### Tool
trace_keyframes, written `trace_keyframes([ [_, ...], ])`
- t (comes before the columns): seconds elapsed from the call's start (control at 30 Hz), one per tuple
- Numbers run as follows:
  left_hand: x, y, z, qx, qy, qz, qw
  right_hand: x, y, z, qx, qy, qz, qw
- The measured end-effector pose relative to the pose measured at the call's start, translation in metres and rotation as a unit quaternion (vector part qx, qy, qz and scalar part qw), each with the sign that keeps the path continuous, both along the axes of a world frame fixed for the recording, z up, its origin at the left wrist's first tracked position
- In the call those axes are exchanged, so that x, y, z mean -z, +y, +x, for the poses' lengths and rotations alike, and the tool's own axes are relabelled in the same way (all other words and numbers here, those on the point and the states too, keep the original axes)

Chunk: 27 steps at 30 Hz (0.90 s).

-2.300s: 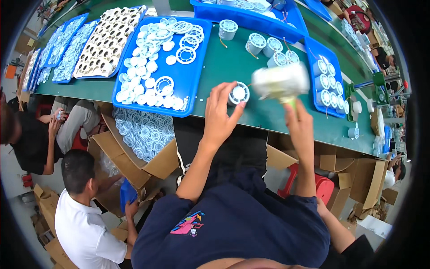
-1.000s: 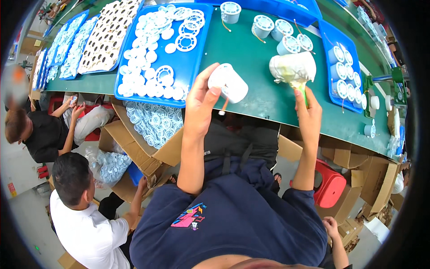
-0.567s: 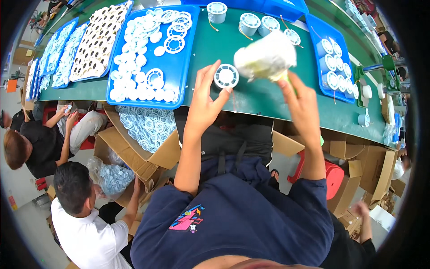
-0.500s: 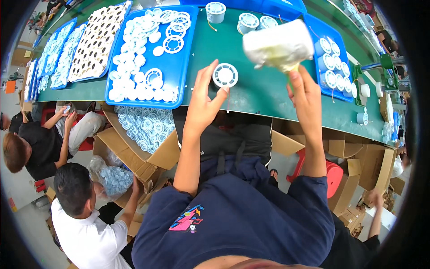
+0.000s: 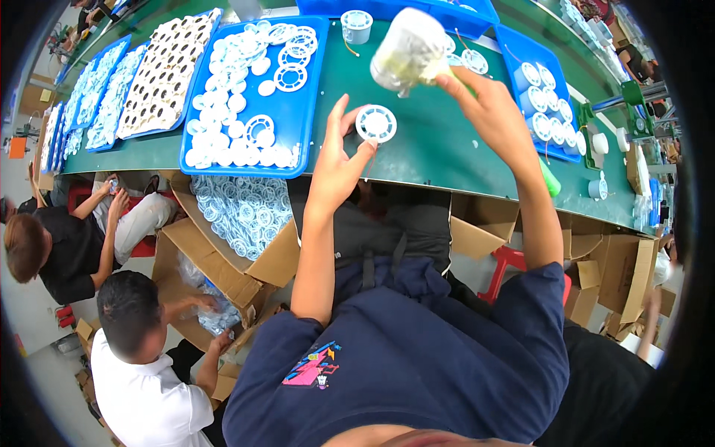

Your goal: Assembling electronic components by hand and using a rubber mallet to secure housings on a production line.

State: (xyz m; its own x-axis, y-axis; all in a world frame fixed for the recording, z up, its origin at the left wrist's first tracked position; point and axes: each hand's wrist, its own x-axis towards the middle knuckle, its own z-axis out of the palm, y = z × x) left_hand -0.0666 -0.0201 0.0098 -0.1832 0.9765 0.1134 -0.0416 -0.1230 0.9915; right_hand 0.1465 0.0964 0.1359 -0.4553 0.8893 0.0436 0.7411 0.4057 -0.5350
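A round white-and-pale-blue plastic part with a slotted top stands on the green table near its front edge. My left hand steadies it, thumb and fingers closed around its left side; a thin wire hangs below it. My right hand grips a mallet by its green handle, whose end shows past my wrist. The mallet's head looks wrapped in whitish, worn material, slightly blurred, and hangs raised above and beyond the part, not touching it.
Left of my hands, a blue tray holds white discs and slotted rings. A similar finished-looking part stands beyond. At right, another blue tray holds several wired parts. Cardboard boxes sit below the table edge; a co-worker in white handles bagged pieces.
The mallet has swung left and tilted, with my right hand moving up and left. My left hand and the round part stay nearly in place. The co-worker's hands have shifted in the box.
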Motion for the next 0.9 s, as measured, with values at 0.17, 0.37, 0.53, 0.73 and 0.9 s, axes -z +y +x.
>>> trace_keyframes([
  [0.17,0.002,0.002,0.0,0.007,-0.009,-0.001,1.0,0.006,-0.013,-0.022,-0.049,-0.075,0.034,0.995],
  [0.37,-0.003,-0.001,0.003,0.026,-0.024,-0.007,0.999,0.042,-0.003,0.005,0.01,0.034,0.098,0.995],
  [0.53,-0.002,-0.002,0.001,-0.017,0.132,0.004,0.991,0.096,-0.014,0.021,0.035,0.027,0.195,0.98],
  [0.73,0.006,-0.009,0.003,-0.054,0.007,0.027,0.998,0.102,-0.026,0.033,0.036,0.047,0.28,0.958],
  [0.9,-0.024,-0.012,0.03,-0.032,-0.005,0.078,0.996,0.041,-0.081,0.019,-0.075,0.306,0.014,0.949],
])
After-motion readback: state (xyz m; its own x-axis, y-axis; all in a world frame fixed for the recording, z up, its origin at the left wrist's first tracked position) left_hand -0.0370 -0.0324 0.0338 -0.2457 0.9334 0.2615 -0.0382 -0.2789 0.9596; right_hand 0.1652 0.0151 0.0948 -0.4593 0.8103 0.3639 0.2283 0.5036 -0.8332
